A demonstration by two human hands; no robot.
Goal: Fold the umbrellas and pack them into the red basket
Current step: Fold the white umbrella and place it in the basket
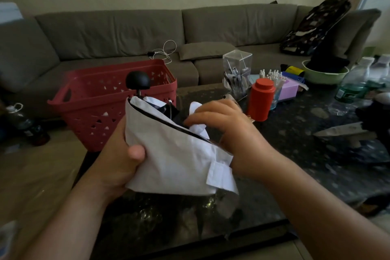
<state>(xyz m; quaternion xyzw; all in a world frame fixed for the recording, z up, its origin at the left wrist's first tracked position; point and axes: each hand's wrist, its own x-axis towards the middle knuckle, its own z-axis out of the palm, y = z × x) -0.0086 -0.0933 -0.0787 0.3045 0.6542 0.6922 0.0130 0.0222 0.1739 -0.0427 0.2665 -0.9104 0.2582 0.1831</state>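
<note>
Hands meet on a white umbrella held above the near part of a dark speckled table. The left hand wraps round the lower left side of the folded canopy, thumb pressed over the front of the cloth. The right hand curls over the upper edge, its fingertips pinching a bunched fold of white fabric by the black-lined inner side. From the left hand's grip the umbrella slants up and away, ending in a round black knob on a short stem. A white strap tab hangs off the canopy just below the right wrist.

Behind the knob, beyond the left hand, stands the red basket with triangle cut-outs, at the table's far left corner. Past the right hand sit a red canister, a clear acrylic holder, a green bowl and plastic water bottles. A grey-brown sofa runs along the back wall.
</note>
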